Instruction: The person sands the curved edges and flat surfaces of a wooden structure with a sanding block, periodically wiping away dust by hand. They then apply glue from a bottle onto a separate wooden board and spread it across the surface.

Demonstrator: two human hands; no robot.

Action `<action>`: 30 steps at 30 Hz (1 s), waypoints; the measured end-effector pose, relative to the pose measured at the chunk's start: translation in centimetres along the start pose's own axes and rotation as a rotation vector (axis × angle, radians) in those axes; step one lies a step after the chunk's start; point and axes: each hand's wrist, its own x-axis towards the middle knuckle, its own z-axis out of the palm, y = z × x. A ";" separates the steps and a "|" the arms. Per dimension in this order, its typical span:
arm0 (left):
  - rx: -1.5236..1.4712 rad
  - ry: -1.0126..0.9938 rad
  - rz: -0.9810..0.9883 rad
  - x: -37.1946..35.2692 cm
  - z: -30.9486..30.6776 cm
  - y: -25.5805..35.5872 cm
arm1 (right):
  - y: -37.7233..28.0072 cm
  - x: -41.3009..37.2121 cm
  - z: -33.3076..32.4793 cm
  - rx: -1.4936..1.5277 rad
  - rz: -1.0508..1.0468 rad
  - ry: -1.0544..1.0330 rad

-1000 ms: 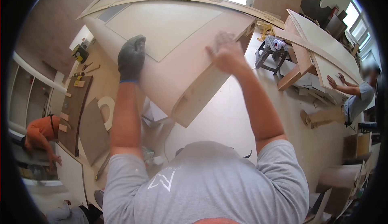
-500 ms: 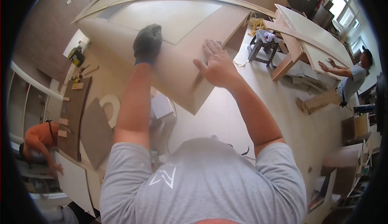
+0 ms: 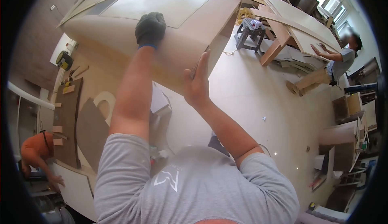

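Note:
My left hand (image 3: 150,29), in a dark glove with a blue cuff, is closed in a fist on top of a large pale wooden panel (image 3: 180,48). Nothing shows in that fist. At the panel's right-hand edge is my bare right hand (image 3: 197,80), fingers straight and held together, thumb on the left. A thin dark sandpaper-like sheet (image 3: 196,69) lies between thumb and fingers, pressed along the edge; most of it is hidden. Beyond my left hand, a thinner cream sheet (image 3: 161,7) lies on the panel.
At right, a person (image 3: 341,62) touches a board (image 3: 319,42) on a wooden stand. Another person in orange (image 3: 38,149) bends at far left by brown boards (image 3: 68,123). A stool (image 3: 249,36) stands beyond the panel; a paint can (image 3: 64,60) and a white box (image 3: 161,100) are on the left.
My right hand has slid toward me and left along the panel edge, turning from palm-down to edge-on. My left fist stays on the panel. The whole view has shifted slightly.

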 end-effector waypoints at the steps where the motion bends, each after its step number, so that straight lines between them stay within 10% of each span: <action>1: 0.022 -0.012 -0.015 0.0 0.0 0.2 | -0.1 0.8 0.3 0.013 0.016 0.026; 14: -0.020 -0.079 -0.062 0.1 -0.1 -0.1 | 0.8 4.2 0.7 0.110 0.066 0.170; 30: -0.071 -0.085 0.012 -0.2 -0.8 0.0 | 23.5 22.9 -3.0 -0.182 0.176 0.163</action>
